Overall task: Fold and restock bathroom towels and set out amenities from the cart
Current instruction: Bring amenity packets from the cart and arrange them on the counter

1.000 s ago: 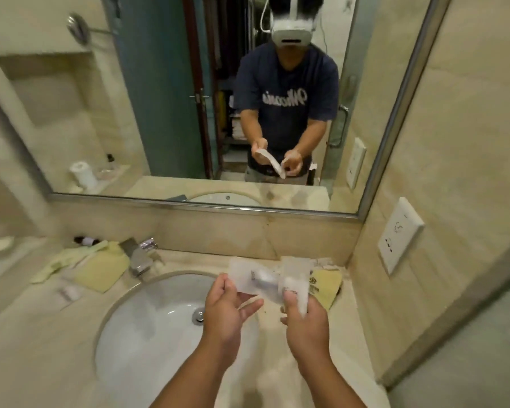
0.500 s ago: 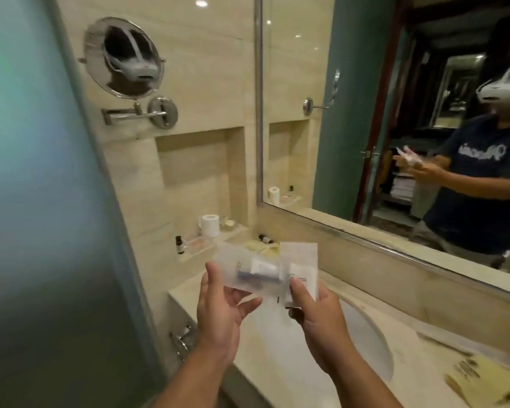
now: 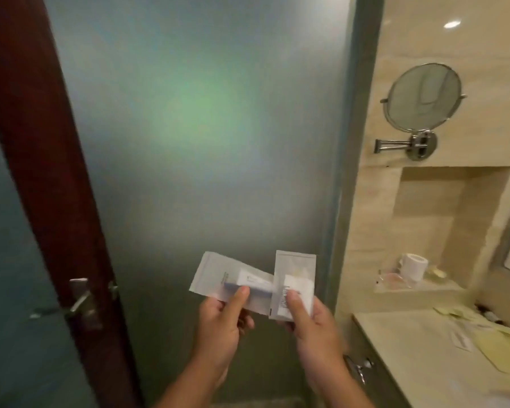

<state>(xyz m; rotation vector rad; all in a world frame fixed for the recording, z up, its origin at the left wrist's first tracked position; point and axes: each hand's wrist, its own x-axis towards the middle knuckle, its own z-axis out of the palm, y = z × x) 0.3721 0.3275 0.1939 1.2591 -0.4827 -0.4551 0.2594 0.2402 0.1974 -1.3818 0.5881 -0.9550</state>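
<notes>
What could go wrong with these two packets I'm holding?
The left hand and right hand each pinch a packet only near its lower edge, so the left packet or right packet could slip and drop; neither is over the counter. The packets overlap, so moving one might tug the other loose. The glass door looks close ahead and could be bumped.

Pinched a frosted clear pouch [image 3: 218,275] under the thumb of the left hand [image 3: 221,325], long side tilted down to the right, with a small white tube [image 3: 253,282] inside. Held a white sachet [image 3: 296,270] upright in the right hand [image 3: 315,325], dark print down its left edge, overlapping the pouch's right end.
</notes>
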